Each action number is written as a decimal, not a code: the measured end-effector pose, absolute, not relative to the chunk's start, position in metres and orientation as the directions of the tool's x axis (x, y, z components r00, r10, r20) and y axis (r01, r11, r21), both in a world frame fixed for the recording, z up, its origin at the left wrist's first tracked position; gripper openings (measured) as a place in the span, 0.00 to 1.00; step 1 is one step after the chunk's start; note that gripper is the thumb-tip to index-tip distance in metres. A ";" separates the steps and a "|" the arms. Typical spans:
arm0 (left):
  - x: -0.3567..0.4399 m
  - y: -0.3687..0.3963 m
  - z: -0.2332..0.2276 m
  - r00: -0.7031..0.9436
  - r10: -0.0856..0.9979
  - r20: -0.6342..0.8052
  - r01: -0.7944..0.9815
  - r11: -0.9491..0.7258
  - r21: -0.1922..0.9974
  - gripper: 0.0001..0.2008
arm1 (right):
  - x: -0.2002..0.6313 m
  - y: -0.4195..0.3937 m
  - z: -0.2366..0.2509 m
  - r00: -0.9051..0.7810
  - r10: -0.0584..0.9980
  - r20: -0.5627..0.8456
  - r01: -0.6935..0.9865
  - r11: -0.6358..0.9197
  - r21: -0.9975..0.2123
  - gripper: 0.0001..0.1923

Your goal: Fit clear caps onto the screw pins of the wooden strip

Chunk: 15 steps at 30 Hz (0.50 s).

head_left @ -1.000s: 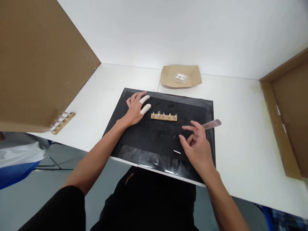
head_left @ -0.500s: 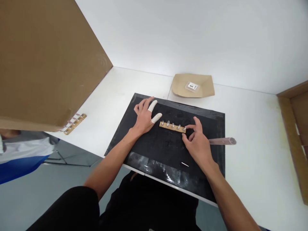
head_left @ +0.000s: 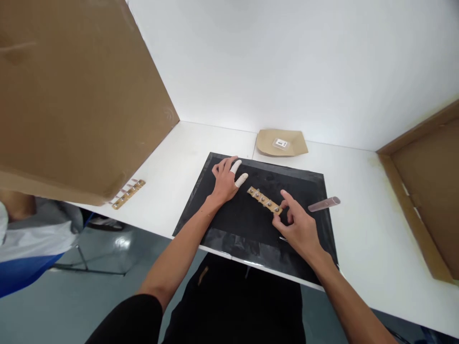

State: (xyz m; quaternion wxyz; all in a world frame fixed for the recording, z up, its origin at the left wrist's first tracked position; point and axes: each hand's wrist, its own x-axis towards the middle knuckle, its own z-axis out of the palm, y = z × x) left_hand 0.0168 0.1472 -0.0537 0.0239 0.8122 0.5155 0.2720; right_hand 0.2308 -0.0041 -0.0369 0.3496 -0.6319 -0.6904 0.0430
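You are gripping the studded strip (head_left: 264,199) mid-frame.
Your right hand (head_left: 297,224) is pinching its near end, fingers closed; your left hand (head_left: 225,177) is lying open; 5 studs are seated.

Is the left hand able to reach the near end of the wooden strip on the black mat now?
Probably yes. The left hand rests flat beside the strip, with bare mat between; the right hand touches the other end.

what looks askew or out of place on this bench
The tan strip with studs lies diagonally on the black mat, its near end at the right hand. A clear tube lies half off the mat's right edge.
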 end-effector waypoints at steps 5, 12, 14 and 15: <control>0.017 0.151 -0.056 0.297 0.849 0.437 0.819 -0.462 0.341 0.23 | 0.217 -0.027 -0.003 -0.056 0.704 0.708 0.892 0.354 -0.281 0.37; 0.015 0.154 -0.059 0.311 0.854 0.417 0.817 -0.464 0.342 0.23 | 0.194 -0.072 0.070 -0.059 0.581 0.812 0.829 0.481 -0.284 0.46; 0.015 0.156 -0.061 0.330 0.849 0.413 0.813 -0.478 0.334 0.23 | 0.188 -0.082 0.088 -0.003 0.626 0.780 0.783 0.487 -0.387 0.37; 0.016 0.156 -0.061 0.335 0.847 0.412 0.812 -0.482 0.330 0.23 | 0.184 -0.086 0.097 0.026 0.664 0.747 0.752 0.479 -0.452 0.30</control>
